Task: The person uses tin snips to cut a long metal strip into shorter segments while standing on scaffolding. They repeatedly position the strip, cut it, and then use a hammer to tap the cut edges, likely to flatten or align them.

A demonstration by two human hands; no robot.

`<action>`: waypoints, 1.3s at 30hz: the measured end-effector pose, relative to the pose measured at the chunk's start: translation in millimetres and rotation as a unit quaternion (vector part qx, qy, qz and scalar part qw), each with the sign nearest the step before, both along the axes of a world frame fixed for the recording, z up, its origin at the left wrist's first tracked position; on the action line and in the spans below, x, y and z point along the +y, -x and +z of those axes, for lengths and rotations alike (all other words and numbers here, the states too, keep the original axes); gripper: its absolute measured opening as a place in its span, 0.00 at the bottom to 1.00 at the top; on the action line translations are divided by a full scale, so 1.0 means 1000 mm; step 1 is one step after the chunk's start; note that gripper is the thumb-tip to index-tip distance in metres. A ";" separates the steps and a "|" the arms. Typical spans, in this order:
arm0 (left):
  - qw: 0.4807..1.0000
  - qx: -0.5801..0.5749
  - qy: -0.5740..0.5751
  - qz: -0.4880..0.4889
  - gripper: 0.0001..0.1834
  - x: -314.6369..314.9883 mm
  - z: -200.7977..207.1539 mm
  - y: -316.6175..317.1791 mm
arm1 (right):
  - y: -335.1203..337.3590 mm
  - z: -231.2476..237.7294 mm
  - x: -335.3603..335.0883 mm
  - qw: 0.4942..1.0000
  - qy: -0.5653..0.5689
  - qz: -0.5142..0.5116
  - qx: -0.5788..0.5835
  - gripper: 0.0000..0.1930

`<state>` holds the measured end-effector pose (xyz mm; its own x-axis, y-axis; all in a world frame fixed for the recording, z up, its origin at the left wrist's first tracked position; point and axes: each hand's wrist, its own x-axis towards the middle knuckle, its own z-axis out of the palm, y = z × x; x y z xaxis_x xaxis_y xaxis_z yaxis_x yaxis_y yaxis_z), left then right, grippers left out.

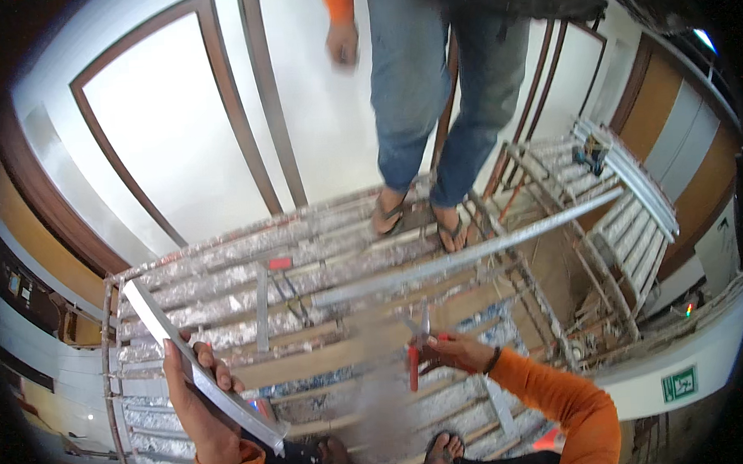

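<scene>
My left hand [203, 397] is wrapped round a short silver metal channel [149, 313], which slants from the upper left down toward my knees. In my right hand [458, 352] is a pair of snips with red handles [413, 368]. Their grey blades stand apart and point up and away from me, touching no metal. A clear stretch separates the snips from the channel in my left hand. Beyond my right hand a long silver metal strip [472, 257] lies diagonally over the planks, its far end out to the right.
Slatted scaffold planks [200, 294], splattered with white, have gaps between them. A co-worker in jeans [411, 89] and flip-flops stands on the far side. A small red object [281, 263] and a short metal strip [262, 307] lie left of centre. Another scaffold platform [632, 221] is at right.
</scene>
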<state>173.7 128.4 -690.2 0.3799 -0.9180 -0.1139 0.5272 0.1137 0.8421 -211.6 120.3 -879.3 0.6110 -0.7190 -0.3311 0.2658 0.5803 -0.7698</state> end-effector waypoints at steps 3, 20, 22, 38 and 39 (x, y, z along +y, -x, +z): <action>0.998 -0.057 0.006 -0.015 0.23 -0.006 0.002 -0.007 | -0.007 0.002 -0.001 0.996 -0.051 -0.071 0.001 0.30; 0.920 0.369 -0.076 -0.109 0.20 -0.021 -0.050 -0.039 | -0.032 0.039 -0.054 0.920 0.038 -0.378 -0.094 0.22; 0.926 0.359 -0.071 -0.090 0.20 -0.018 -0.048 -0.038 | -0.035 0.046 -0.053 0.914 0.071 -0.391 -0.081 0.22; 0.993 0.105 -0.027 0.050 0.15 -0.017 -0.025 -0.013 | -0.062 0.049 -0.017 0.933 0.109 -0.308 0.149 0.16; 0.995 0.088 -0.022 0.045 0.15 -0.016 -0.026 -0.008 | -0.067 0.056 -0.009 0.932 0.143 -0.281 0.177 0.14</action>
<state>181.3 112.4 -716.5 0.4310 -0.8739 -0.2248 0.6565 0.1328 0.7426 -144.5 111.6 -823.0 0.0010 -0.9827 -0.1852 0.1663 0.1828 -0.9690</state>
